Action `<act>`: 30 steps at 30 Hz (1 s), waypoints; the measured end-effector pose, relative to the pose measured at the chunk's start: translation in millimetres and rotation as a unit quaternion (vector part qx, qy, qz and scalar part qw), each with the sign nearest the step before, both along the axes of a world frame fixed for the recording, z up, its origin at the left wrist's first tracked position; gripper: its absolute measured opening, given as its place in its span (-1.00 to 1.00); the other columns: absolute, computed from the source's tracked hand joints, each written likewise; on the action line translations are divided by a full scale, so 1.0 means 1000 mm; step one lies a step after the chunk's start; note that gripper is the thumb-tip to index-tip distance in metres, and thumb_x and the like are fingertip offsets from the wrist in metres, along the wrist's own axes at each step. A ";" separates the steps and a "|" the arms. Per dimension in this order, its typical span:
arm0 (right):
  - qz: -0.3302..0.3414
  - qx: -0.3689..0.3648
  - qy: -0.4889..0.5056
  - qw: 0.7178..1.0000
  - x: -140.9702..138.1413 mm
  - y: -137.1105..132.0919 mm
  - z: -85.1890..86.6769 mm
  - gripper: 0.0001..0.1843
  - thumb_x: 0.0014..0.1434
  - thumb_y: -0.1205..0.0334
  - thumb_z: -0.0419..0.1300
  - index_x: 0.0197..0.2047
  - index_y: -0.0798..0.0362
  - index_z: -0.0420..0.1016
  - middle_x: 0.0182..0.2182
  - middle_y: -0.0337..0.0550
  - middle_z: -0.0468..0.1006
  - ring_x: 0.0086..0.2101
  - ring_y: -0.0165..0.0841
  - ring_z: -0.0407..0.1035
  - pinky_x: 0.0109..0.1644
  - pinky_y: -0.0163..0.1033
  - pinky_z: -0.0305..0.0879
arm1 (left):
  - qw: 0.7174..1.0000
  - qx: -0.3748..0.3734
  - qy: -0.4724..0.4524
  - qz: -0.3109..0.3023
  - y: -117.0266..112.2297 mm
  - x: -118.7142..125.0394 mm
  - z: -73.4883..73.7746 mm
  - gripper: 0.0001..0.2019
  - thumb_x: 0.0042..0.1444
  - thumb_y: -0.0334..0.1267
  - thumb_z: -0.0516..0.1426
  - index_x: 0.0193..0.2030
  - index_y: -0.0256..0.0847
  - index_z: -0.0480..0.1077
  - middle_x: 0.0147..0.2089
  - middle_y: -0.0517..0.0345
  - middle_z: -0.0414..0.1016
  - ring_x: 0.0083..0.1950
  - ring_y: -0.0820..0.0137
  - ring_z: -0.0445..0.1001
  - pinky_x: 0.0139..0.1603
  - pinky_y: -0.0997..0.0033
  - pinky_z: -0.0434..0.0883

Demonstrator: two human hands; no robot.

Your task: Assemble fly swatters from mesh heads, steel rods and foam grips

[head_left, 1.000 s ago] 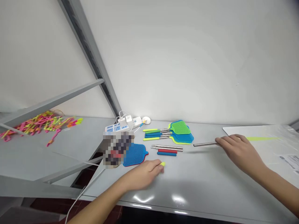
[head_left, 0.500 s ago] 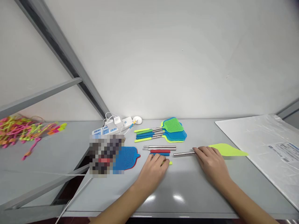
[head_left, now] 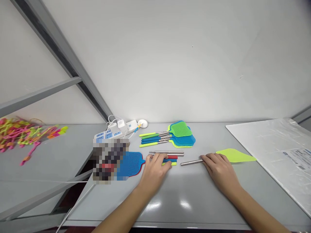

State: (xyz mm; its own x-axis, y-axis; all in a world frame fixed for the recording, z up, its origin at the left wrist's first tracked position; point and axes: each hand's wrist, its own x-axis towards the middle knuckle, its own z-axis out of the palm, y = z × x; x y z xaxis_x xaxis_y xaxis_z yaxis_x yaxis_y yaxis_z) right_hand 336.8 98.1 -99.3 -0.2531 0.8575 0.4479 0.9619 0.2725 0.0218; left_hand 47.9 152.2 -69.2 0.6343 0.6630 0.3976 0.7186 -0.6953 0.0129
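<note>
Fingers [head_left: 211, 158] around rod [head_left: 191, 162], grey table [head_left: 194, 194], white wall [head_left: 155, 64]

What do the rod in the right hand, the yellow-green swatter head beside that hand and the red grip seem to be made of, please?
Rod: likely polished metal, going by its silvery sheen.
Yellow-green swatter head: probably thin plastic, fairly matte, given its even, bright colour.
Red grip: perhaps plastic, foam or rubber, with a dull finish; its even colour leaves that open.
</note>
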 end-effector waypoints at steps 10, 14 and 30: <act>0.011 0.003 -0.003 1.000 -0.001 0.000 0.000 -0.71 0.33 0.41 -0.02 -0.06 0.06 0.51 -0.27 -0.07 0.55 -0.26 -0.23 0.38 -0.04 -0.09 0.16 | 1.000 -0.009 -0.017 0.006 0.000 0.004 0.000 -0.93 0.26 -0.32 0.16 -0.19 -0.10 0.49 0.04 0.05 0.47 0.04 0.23 0.40 0.02 0.10 0.20; 0.003 -0.003 -0.009 1.000 -0.002 0.000 0.003 -0.75 0.36 0.35 0.01 -0.07 0.06 0.51 -0.28 -0.07 0.54 -0.26 -0.23 0.39 -0.05 -0.09 0.15 | 1.000 -0.015 -0.017 0.015 0.000 0.004 0.001 -0.90 0.24 -0.29 0.19 -0.10 -0.12 0.47 0.05 0.02 0.46 0.05 0.20 0.39 0.03 0.08 0.20; 0.042 0.046 -0.037 0.997 -0.009 -0.018 0.013 -0.60 0.23 0.54 -0.02 0.03 0.10 0.48 -0.21 -0.02 0.54 -0.20 -0.18 0.38 0.01 0.00 0.23 | 0.999 -0.020 -0.020 0.021 -0.018 -0.001 0.008 -0.73 0.22 -0.12 0.22 0.02 -0.11 0.42 0.15 -0.01 0.42 0.13 0.14 0.37 0.13 -0.01 0.21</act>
